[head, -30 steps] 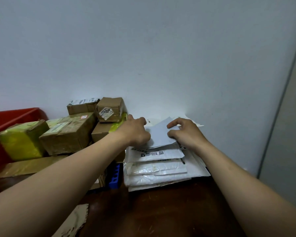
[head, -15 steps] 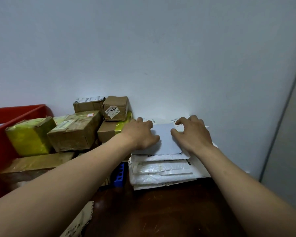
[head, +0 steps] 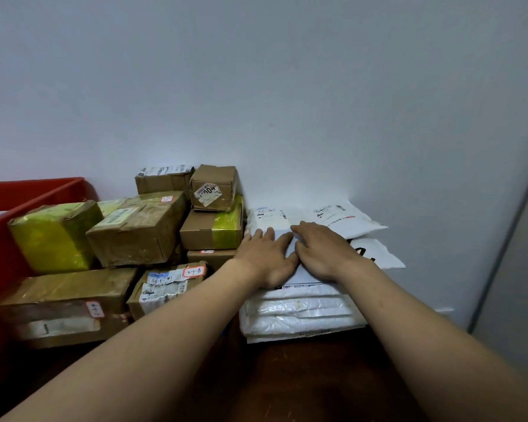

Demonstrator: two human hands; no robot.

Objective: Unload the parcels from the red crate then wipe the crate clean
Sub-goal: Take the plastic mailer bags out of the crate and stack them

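**Pale wall, dark table – both hands flat on the mailer stack**

Plain pale wall fills the bkgd, w/ a grey panel at far right. Dark wood table runs up to it.

Red crate sits at the far left edge, mostly out of frame; can't tell what's inside. Cardboard parcels are piled just beside its wall:
- yellow-taped box touching the crate side
- big brown box next to it
- long flat box underneath
- box marked "3-8" at the front
- small box w/ a "004" sticker on top at the back.

Right of the boxes, a stack of white mailers lies on the table, w/ another white mailer behind it against the wall.

Left hand and right hand lie side by side, palms down, on a grey envelope topping the stack. Fingers are straight and spread, pressing flat, gripping nothing.
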